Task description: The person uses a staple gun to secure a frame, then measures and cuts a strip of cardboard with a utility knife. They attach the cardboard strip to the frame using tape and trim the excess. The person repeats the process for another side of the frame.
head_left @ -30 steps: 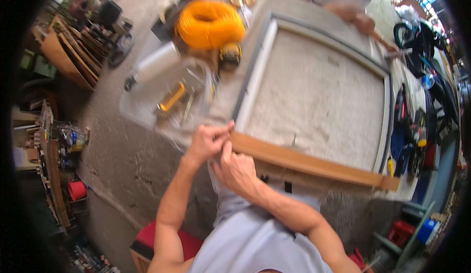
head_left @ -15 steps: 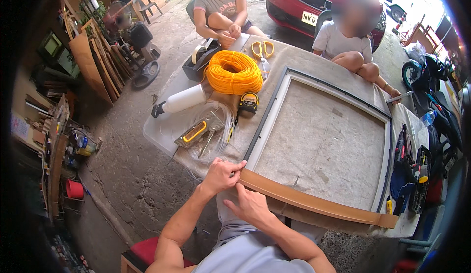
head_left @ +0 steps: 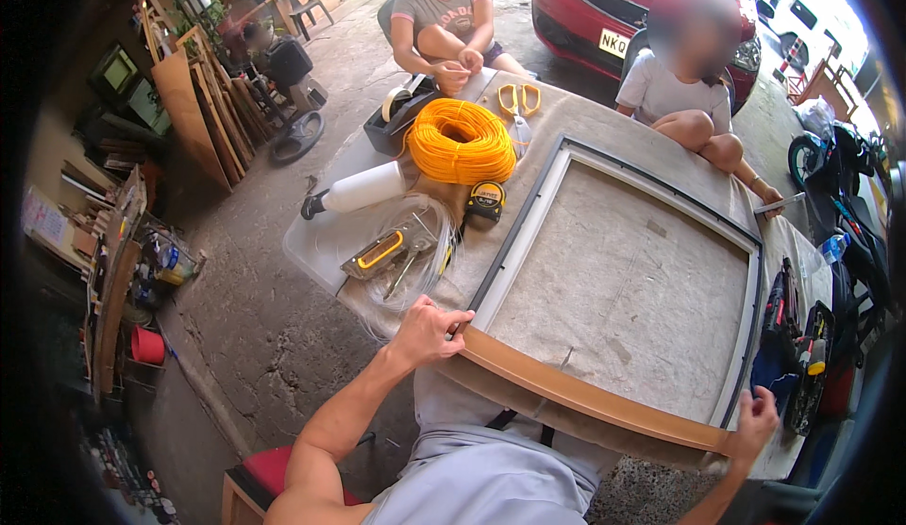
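the frame (head_left: 604, 280) lies flat on the table (head_left: 604, 124). the left hand (head_left: 429, 332) curls its fingers over the near left corner; the right hand (head_left: 755, 421) pinches the near right corner.

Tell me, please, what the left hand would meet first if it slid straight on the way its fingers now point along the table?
The left hand grips the frame's near-left corner, fingers pointing right along the tan wooden strip. Going straight on, it would likely meet that strip first, though depth is hard to judge here.
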`<state>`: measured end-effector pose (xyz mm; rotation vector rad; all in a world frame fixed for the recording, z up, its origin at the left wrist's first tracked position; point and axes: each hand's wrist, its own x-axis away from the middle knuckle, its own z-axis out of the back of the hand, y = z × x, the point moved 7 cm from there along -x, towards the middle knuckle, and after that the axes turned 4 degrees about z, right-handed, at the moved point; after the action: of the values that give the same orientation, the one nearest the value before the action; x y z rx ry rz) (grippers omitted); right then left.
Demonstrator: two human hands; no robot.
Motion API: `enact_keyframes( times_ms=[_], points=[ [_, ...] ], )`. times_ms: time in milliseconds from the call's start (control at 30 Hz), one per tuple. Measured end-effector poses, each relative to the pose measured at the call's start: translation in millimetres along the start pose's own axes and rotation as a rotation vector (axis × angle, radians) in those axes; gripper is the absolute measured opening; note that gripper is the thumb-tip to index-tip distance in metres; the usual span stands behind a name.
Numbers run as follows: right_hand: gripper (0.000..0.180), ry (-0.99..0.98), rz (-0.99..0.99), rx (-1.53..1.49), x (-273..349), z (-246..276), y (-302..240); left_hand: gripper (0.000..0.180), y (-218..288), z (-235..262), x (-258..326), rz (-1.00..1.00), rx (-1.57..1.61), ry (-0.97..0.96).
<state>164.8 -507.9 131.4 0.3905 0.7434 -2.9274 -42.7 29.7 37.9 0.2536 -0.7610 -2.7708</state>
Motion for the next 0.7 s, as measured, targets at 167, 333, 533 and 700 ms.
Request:
enact_keyframes(
  times_ms=[167, 333, 533, 700],
  points=[
    [0.037, -0.122, -0.179, 0.285, -34, 15, 170, 0.025, 3, 1, -4, 0.025, 0.024, 0.039],
    [0.039, -0.488, -0.456, 0.309, -38, -19, 220, 0.009, -2, -1, -2, 0.071, 0.014, 0.047],
    [0.052, -0.519, -0.482, 0.44, -42, -24, 260, 0.013, 3, 0, -10, 0.076, 0.016, 0.061],
    [0.058, -0.635, -0.66, 0.48, -46, -27, 283, 0.029, 2, -2, -11, 0.072, -0.006, 0.084]
  ],
)
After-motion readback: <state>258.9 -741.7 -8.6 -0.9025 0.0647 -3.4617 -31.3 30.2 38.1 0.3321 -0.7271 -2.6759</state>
